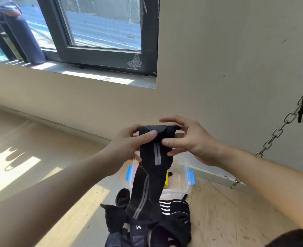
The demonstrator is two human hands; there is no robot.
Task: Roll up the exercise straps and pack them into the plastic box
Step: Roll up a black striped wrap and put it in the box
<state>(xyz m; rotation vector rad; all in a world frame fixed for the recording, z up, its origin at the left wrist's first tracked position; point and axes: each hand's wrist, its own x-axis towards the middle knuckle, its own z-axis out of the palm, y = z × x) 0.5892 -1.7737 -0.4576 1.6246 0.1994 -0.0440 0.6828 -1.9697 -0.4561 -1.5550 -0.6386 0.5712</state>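
Note:
A long black exercise strap (152,168) with a grey centre stripe hangs in the air from both my hands. My left hand (129,145) pinches its upper left edge, thumb across the front. My right hand (186,139) pinches the upper right edge, fingers curled over the folded top end. The strap's lower end droops onto a heap of other black straps (165,221) on the floor. Behind the strap stands a clear plastic box (181,180) with blue clips, open, with something yellow inside.
The box and straps lie on a wooden floor (236,211) near a beige wall. A metal chain (279,129) hangs at the right down to the floor. A dark-framed window (102,32) is at the upper left.

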